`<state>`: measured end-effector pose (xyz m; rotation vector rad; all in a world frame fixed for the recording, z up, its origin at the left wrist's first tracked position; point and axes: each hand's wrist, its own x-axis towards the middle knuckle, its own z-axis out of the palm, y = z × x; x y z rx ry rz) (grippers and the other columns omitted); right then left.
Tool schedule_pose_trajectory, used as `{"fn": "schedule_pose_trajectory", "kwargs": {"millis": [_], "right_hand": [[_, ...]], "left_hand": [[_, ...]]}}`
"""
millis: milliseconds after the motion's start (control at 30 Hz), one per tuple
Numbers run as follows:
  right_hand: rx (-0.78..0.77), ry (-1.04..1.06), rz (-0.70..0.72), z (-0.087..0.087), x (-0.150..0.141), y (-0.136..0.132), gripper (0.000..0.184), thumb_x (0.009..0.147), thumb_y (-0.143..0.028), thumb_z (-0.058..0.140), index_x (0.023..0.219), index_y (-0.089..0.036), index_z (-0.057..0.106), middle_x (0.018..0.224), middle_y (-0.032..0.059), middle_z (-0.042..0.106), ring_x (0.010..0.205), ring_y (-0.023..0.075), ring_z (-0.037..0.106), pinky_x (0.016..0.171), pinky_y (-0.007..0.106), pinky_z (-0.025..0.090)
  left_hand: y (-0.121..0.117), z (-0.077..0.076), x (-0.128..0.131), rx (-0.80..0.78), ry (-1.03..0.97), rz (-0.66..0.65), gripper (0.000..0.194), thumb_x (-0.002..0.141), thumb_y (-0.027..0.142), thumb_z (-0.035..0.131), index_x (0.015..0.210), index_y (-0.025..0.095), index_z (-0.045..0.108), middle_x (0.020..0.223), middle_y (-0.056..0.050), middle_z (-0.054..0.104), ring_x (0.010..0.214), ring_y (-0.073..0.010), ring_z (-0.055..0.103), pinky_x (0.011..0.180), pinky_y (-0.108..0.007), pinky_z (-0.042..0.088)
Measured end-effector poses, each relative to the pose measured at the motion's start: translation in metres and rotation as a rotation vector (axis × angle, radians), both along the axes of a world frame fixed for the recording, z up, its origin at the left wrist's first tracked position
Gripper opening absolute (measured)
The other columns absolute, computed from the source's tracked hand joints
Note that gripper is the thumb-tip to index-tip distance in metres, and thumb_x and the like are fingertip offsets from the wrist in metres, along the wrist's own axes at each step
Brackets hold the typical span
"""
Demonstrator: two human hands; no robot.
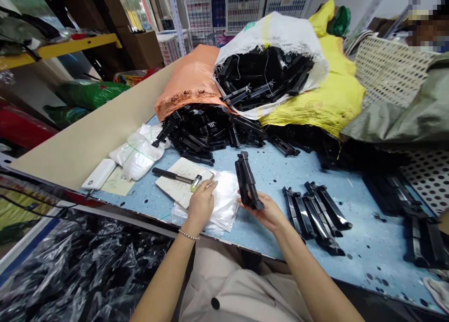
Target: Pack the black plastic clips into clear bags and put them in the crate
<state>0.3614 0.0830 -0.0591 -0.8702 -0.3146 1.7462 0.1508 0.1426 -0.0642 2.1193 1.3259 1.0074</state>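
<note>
My right hand (264,211) grips a pair of long black plastic parts (246,179) laid together, tilted above the blue table. My left hand (203,201) is closed, with its fingers curled at the upper left edge of a stack of clear plastic bags (226,203); what is between the fingertips is hidden. Just beyond that hand, a hammer (175,175) with a black handle lies across a pale flat board (168,189). To the right of my right hand, several similar black parts (315,214) lie side by side on the table.
Orange (191,76), white (270,30) and yellow sacks (322,97) spill black parts at the back. A white bundle (135,151) and a white device (99,174) lie left. More black parts (421,233) lie far right. Below left sits plastic-wrapped black stuff (80,266).
</note>
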Motion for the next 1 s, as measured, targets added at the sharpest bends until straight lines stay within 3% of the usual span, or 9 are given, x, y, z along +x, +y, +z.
{"fn": "schedule_pose_trajectory", "kwargs": {"millis": [167,233,300,367,500,600,767,867,1000], "right_hand": [[-0.114,-0.017,0.365,0.001,0.006,-0.034,0.019,0.082,-0.025,0.067,0.089,-0.008,0.065,0.071,0.0110,0.071,0.049,0.0112,0.065,0.045,0.016,0.052],[-0.186,-0.043,0.364,-0.004,0.001,-0.037,0.014,0.083,-0.022,0.064,0.083,-0.008,0.063,0.065,0.0087,0.069,0.042,0.0066,0.059,0.039,0.011,0.047],[-0.189,-0.093,0.324,-0.006,-0.008,-0.036,0.012,0.083,-0.021,0.063,0.079,-0.009,0.063,0.062,0.0064,0.068,0.040,0.0056,0.057,0.037,0.010,0.044],[-0.147,-0.146,0.304,-0.004,-0.017,-0.035,0.011,0.079,-0.021,0.066,0.079,-0.010,0.064,0.060,0.0039,0.068,0.041,0.0074,0.059,0.036,0.012,0.044],[-0.069,-0.147,0.265,0.004,-0.023,-0.046,0.015,0.077,-0.026,0.070,0.076,-0.012,0.065,0.061,0.0042,0.069,0.040,0.0085,0.058,0.035,0.014,0.043],[-0.157,0.043,0.174,0.000,-0.014,-0.060,0.019,0.074,-0.026,0.073,0.083,-0.012,0.065,0.074,0.0098,0.073,0.047,0.0076,0.061,0.033,0.010,0.040],[-0.212,0.233,0.245,-0.016,-0.006,-0.073,0.022,0.079,-0.023,0.068,0.095,-0.010,0.063,0.092,0.0141,0.071,0.057,0.0066,0.063,0.035,0.005,0.041],[-0.163,0.139,0.212,-0.019,-0.013,-0.062,0.019,0.081,-0.026,0.067,0.090,-0.010,0.065,0.081,0.0105,0.069,0.051,0.0046,0.059,0.038,0.006,0.042],[-0.052,-0.144,0.062,-0.011,-0.032,-0.045,0.014,0.078,-0.028,0.069,0.079,-0.015,0.065,0.057,-0.0015,0.060,0.039,0.0051,0.048,0.033,0.011,0.037]], "left_hand": [[0.010,0.006,0.001,-0.155,-0.055,-0.145,0.067,0.071,0.000,0.046,0.135,0.021,0.048,0.133,-0.012,0.050,0.084,-0.0145,0.063,0.080,-0.031,0.054],[0.002,0.013,0.000,-0.129,-0.004,-0.239,0.074,0.072,-0.001,0.044,0.141,0.023,0.040,0.140,-0.013,0.045,0.099,-0.0181,0.062,0.089,-0.033,0.052],[-0.012,0.020,0.001,-0.057,0.079,-0.327,0.078,0.072,-0.003,0.041,0.145,0.022,0.033,0.147,-0.014,0.037,0.126,-0.0240,0.049,0.103,-0.038,0.044],[-0.027,0.025,0.001,-0.023,0.130,-0.380,0.080,0.073,-0.004,0.038,0.148,0.021,0.026,0.152,-0.014,0.030,0.137,-0.0258,0.036,0.109,-0.040,0.038],[-0.036,0.025,-0.005,-0.077,0.077,-0.238,0.082,0.074,-0.002,0.041,0.150,0.023,0.020,0.153,-0.012,0.028,0.139,-0.0264,0.031,0.112,-0.042,0.034],[-0.026,0.019,-0.013,-0.138,0.026,-0.101,0.082,0.073,-0.002,0.043,0.149,0.024,0.023,0.152,-0.012,0.029,0.139,-0.0273,0.032,0.111,-0.044,0.035],[-0.026,0.021,-0.008,-0.047,0.028,-0.116,0.085,0.073,-0.003,0.043,0.150,0.025,0.019,0.153,-0.011,0.028,0.141,-0.0261,0.029,0.114,-0.044,0.031],[-0.048,0.030,0.005,0.037,0.101,-0.275,0.085,0.076,-0.003,0.039,0.151,0.024,0.009,0.156,-0.012,0.022,0.141,-0.0255,0.028,0.111,-0.042,0.036],[-0.081,0.041,0.018,-0.026,0.158,-0.599,0.087,0.075,-0.003,0.037,0.152,0.022,0.004,0.157,-0.013,0.018,0.140,-0.0245,0.031,0.108,-0.038,0.040]]}}
